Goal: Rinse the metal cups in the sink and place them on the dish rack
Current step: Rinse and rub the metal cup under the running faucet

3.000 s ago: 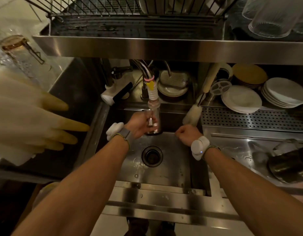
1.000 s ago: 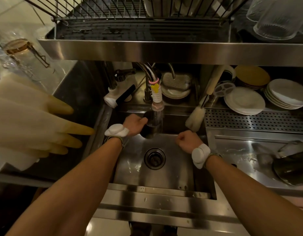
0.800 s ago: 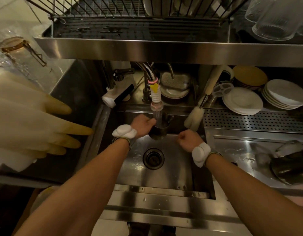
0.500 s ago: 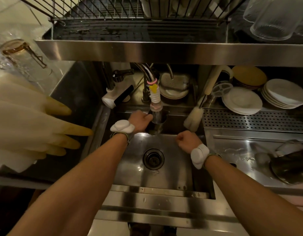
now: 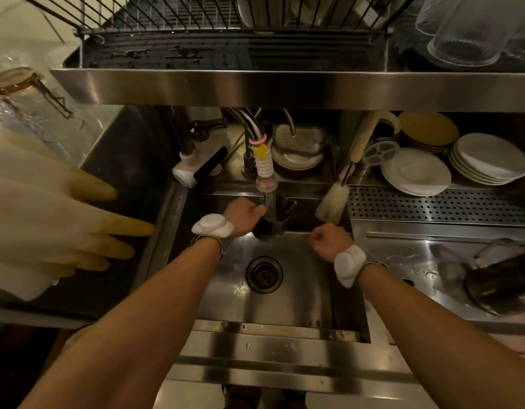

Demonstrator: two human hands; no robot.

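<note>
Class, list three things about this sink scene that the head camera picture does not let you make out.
1. Inside of the metal cup: hidden by the water stream and dim light.
2. Whether the right hand holds anything: its fist is closed, palm facing away.
3. The dark objects on the right counter: blurred, cut off by the frame edge.

The left hand (image 5: 245, 215) grips a metal cup (image 5: 277, 215) under the faucet nozzle (image 5: 265, 175), and water runs down into the cup at the back edge of the sink (image 5: 287, 296). The right hand (image 5: 329, 240) is closed in a fist, empty, near the sink's right wall. The drain (image 5: 264, 274) sits in the middle of the basin. A bottle brush (image 5: 333, 202) leans at the back right corner. White plates (image 5: 416, 172) are stacked on the counter to the right. The dish rack (image 5: 225, 51) stands on the shelf above, and rubber gloves (image 5: 57, 219) hang at the left.
</note>
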